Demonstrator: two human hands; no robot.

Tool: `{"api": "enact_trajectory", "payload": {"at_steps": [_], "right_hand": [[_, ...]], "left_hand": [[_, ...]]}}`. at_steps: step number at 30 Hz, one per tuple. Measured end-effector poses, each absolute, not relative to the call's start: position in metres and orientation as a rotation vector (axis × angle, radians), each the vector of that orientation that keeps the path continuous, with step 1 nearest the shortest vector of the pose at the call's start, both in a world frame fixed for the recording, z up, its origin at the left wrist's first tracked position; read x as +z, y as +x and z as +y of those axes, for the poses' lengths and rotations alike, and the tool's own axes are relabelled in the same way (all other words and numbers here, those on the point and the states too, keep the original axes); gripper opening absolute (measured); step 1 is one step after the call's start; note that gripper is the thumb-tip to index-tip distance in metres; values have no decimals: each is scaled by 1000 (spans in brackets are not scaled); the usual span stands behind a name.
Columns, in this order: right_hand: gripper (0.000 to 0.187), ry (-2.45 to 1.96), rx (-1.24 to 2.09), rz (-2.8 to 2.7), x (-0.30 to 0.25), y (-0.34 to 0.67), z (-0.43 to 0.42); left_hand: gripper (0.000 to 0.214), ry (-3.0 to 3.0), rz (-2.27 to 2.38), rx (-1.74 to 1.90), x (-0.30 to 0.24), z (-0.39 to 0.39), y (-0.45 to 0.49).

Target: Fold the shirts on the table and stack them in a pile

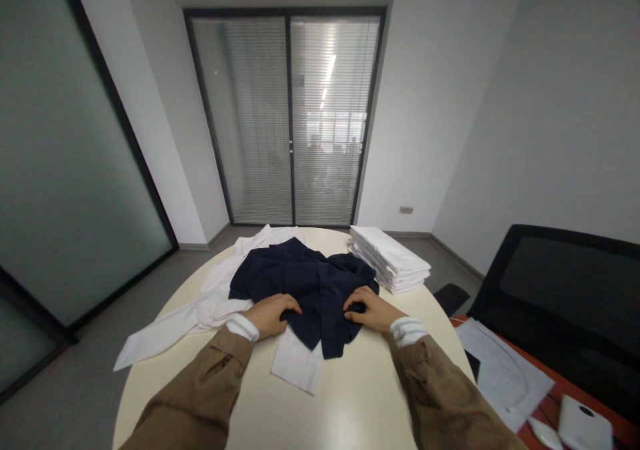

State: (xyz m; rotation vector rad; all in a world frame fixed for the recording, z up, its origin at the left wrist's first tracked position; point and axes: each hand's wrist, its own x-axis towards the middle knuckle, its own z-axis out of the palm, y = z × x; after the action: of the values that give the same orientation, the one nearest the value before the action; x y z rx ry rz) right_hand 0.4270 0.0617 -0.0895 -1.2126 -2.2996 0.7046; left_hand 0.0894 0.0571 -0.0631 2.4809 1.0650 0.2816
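Note:
A crumpled dark navy garment [305, 280] lies on the round cream table [350, 397], partly over a spread white garment [210, 303]. My left hand [273, 313] rests on the navy cloth's near left edge with its fingers curled into the fabric. My right hand [370, 309] pinches the navy cloth at its near right side. Both arms wear brown sleeves with white cuffs.
A neat stack of folded white garments [390, 257] sits at the table's far right. A black office chair [565, 290] stands to the right. Papers [500, 377] and a white device [583, 423] lie on an orange-edged desk at lower right. Glass doors with blinds [290, 117] are ahead.

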Motion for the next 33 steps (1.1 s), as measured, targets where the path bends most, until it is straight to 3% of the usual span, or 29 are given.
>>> {"api": "enact_trajectory", "payload": {"at_steps": [4,5,10,15,23,27,33], "right_hand": [[60,-1154,870,-2377,-92,430,56],[60,-1175,865,-2383,-94,429,56],[21,-1217,693,-2200,-98,421,59],[30,-1196,689,-1848,-96,416,66],[39,-1219,708,-1641,-105,415,74],[39,-1187,735,-1574,-103,415,75],[29,-1143,724,-1534,-97,419,73]], "left_hand": [[30,2488,1310,425,-69,56,84],[27,2476,1389,453,-69,56,84],[25,2377,1605,533,-69,57,84],[27,2382,1648,505,-73,59,81],[7,2744,1267,634,-63,49,82],[35,2791,1359,538,-61,46,78],[37,2762,1455,745,-62,47,74]]}}
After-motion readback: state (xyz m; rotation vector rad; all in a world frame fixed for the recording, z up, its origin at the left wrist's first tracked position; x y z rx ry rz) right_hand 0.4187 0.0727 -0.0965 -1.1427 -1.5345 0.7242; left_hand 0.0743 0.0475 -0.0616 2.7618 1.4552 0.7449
